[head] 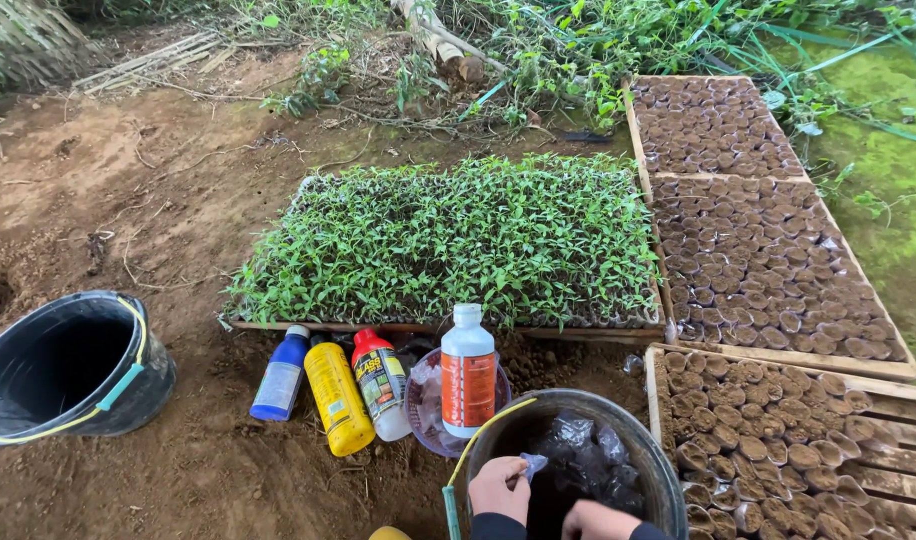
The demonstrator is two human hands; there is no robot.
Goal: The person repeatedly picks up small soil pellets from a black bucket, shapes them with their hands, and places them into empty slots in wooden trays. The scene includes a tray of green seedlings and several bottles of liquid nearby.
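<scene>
Bare garden soil carries a seedling tray (448, 240). Over the dark bucket (643, 450), left hand (498, 490) pinches a plastic packet (533, 464); right hand (598, 520), grip unclear. Contents could spill if it slips.

Both hands are being cut off by the lower picture edge: left hand (499, 490) at the wrist, right hand (596, 521) across the knuckles, its grip being left untellable. The near rim of the grey bucket (633, 440) is being cropped too. A yellow object (389, 534) at the edge is being shown too partly to identify. The wooden tray (883, 395) is being cut at right.
</scene>
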